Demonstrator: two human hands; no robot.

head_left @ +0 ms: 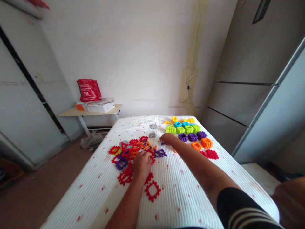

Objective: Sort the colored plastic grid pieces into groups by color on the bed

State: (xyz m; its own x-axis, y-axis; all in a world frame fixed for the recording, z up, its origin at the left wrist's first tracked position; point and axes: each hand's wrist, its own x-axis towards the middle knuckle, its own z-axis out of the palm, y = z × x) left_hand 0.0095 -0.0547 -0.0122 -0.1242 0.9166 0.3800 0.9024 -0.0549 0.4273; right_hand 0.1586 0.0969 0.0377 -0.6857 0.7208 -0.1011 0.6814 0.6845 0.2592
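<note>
My left hand [142,163] rests knuckles-up on a scattered pile of flat red, orange and purple interlocking square pieces [130,152], fingers curled closed over some of them. My right hand [167,139] reaches farther out, fingers curled down onto the bed near a small purple piece [162,143] and grey pieces [152,135]; what it grips is hidden. Beyond it stand assembled cubes in rows: yellow [175,120], blue [181,124], green [184,129], purple [192,136], orange [206,142]. A single red frame piece [152,190] lies nearer me.
Everything lies on a bed with a white ribbed cover dotted red [181,197]. A low wooden table [88,111] with a red bag [88,90] and white boxes stands at the back left. Grey wardrobe panels [250,95] flank the right; a door lies left.
</note>
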